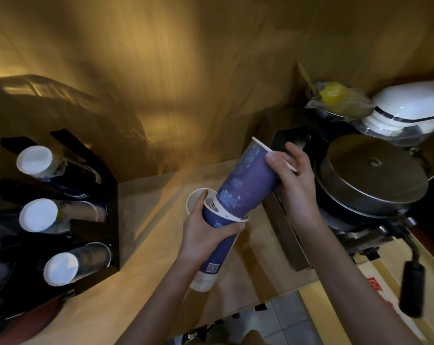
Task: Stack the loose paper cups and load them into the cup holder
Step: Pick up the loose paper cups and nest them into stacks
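Far to the left of the left hand (pixel 206 234) stands a black cup holder (pixel 106 195) with three slots, each showing a white cup bottom. That hand is wrapped around a tall purple paper cup (pixel 217 247). The right hand (pixel 294 180), above it and to its right, grips a second purple flower-printed paper cup (pixel 248 180) near the rim, its base tilted into the first cup's mouth. A white-lined cup (pixel 194 200) sits just behind the left hand's fingers.

Purple-blue floral paper cups (pixel 248 180); black cup holder (pixel 106 195); tan wood-grain counter (pixel 141 257); grey metal lid (pixel 373 175).
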Motion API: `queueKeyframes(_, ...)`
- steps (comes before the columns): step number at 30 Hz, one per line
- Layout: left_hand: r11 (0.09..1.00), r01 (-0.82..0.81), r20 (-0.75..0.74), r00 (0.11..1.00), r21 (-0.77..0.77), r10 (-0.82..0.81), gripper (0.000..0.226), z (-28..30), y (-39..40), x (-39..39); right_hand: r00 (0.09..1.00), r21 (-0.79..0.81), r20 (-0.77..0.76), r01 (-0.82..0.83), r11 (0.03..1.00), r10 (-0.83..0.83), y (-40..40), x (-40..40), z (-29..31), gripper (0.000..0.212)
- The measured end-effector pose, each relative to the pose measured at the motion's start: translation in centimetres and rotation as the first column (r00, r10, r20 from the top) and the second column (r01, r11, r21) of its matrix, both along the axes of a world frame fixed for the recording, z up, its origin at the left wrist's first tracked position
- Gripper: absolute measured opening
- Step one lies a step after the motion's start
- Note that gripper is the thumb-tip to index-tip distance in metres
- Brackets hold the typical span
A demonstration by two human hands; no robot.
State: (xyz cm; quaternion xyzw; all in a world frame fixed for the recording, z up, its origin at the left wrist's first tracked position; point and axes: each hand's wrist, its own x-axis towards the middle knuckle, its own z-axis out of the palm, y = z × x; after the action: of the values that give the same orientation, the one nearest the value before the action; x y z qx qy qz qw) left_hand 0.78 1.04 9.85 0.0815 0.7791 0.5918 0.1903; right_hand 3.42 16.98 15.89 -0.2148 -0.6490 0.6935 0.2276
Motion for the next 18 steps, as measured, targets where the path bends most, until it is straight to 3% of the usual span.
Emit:
queueKeyframes(5,1.000,0.025,-0.027,0.999,-0.015,-0.025,0.104,0.2,0.7,-0.1,0.999,0.053,0.018,-0.039,0.998,0.038,0.7,-0.1,-0.2,0.076)
queueKeyframes(11,0.995,0.087,-0.125,0.989,0.049,-0.080,0.089,2.8,3.0,-1.6,0.972,0.283,0.126,-0.228,0.932,0.199,0.5,-0.5,-0.2,0.084)
queueKeyframes(18,0.983,0.164,-0.366,0.923,0.083,-0.123,0.100,7.3,6.0,-6.3,0.961,0.457,0.167,-0.272,0.847,0.219,2.1,-2.5,2.5,0.086)
